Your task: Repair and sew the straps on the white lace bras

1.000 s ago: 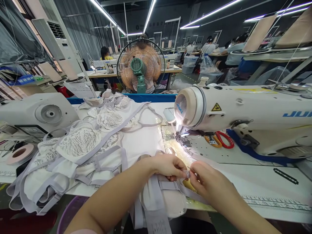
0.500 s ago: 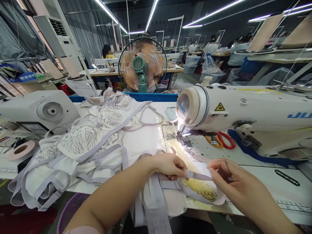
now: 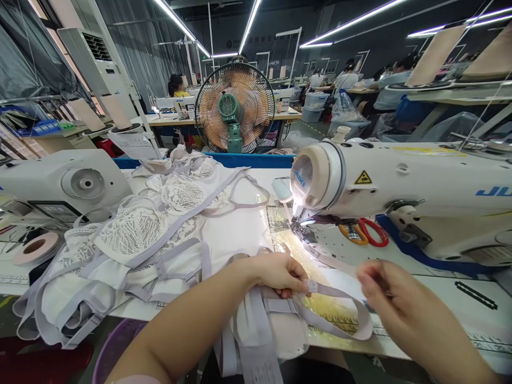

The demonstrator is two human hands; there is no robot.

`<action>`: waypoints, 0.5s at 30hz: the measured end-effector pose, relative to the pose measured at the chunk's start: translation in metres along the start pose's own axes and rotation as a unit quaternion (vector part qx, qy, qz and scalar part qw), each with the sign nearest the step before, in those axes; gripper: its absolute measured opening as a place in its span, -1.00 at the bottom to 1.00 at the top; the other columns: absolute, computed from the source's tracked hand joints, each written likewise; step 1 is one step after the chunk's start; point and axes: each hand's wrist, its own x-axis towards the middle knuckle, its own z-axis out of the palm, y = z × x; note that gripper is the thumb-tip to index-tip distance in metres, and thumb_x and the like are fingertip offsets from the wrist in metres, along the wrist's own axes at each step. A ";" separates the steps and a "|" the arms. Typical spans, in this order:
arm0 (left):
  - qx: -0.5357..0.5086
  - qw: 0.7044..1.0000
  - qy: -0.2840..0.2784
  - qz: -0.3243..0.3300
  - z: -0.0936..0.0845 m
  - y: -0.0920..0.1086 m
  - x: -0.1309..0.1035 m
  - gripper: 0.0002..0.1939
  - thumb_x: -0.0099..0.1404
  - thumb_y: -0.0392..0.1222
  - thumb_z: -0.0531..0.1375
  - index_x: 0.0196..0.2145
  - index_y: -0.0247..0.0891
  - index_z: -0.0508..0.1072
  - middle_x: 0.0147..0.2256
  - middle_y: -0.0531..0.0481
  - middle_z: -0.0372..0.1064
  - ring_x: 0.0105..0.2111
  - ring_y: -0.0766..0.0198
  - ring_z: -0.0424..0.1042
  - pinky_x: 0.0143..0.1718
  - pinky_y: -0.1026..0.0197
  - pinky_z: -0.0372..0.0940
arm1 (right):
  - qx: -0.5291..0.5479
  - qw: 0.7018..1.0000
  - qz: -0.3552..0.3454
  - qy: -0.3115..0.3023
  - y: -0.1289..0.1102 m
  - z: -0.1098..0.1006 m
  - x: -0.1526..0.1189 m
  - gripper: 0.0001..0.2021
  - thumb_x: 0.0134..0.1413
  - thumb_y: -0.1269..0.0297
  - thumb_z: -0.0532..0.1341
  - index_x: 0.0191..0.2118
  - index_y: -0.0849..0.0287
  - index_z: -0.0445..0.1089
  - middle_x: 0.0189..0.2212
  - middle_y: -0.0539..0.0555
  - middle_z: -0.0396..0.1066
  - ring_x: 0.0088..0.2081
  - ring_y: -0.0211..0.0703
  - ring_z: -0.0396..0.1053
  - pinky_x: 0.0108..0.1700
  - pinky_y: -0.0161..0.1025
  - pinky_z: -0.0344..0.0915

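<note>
My left hand (image 3: 282, 274) pinches a grey bra strap (image 3: 336, 290) at a small clear ring (image 3: 312, 286). From the ring the strap bends round in a loop and runs back to a slider (image 3: 280, 305) below my wrist. My right hand (image 3: 394, 296), slightly blurred, is to the right of the loop with its fingers curled together; what they hold, if anything, is unclear. A pale narrow strip (image 3: 330, 260) leads from the needle area toward its fingertips. The white and grey bra (image 3: 256, 325) hangs over the table's front edge beneath my left hand.
A lit sewing machine (image 3: 320, 176) stands at the right, with orange and red handled scissors (image 3: 362, 232) beneath its arm. White lace bras (image 3: 136, 229) are heaped at the left near another machine (image 3: 68, 178). A large fan (image 3: 236, 106) stands behind the table.
My right hand has moved a little right, away from the ring and the strap's upper run. The strap loop now bows out more loosely. My left hand keeps its place.
</note>
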 end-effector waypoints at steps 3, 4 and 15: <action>0.014 1.000 0.010 0.002 0.000 0.003 -0.003 -0.93 0.14 -0.26 0.17 -0.48 -0.29 0.36 -0.69 0.18 0.22 -0.65 0.50 0.21 -0.51 0.38 0.16 | -0.025 0.998 0.049 0.019 0.008 -0.015 -0.003 -0.75 0.09 0.02 -0.03 -0.39 0.07 0.18 -0.55 0.02 0.29 -0.55 -0.19 0.26 -0.57 -0.28 0.19; 0.016 1.000 0.012 0.001 0.000 0.003 -0.003 -0.92 0.13 -0.26 0.17 -0.49 -0.29 0.36 -0.68 0.18 0.22 -0.65 0.50 0.22 -0.52 0.38 0.16 | -0.023 0.998 0.050 0.024 0.006 -0.015 -0.004 -0.75 0.09 0.02 -0.03 -0.38 0.07 0.19 -0.54 0.02 0.29 -0.54 -0.18 0.27 -0.56 -0.28 0.20; -0.015 1.000 0.010 0.012 0.002 -0.002 0.004 -0.86 0.14 -0.27 0.17 -0.54 -0.31 0.32 -0.72 0.18 0.19 -0.68 0.49 0.20 -0.57 0.39 0.12 | 0.000 0.996 -0.084 0.014 -0.024 0.046 -0.009 -0.77 0.19 0.23 -0.09 -0.49 0.08 0.07 -0.54 -0.02 0.18 -0.54 -0.25 0.23 -0.52 -0.31 0.17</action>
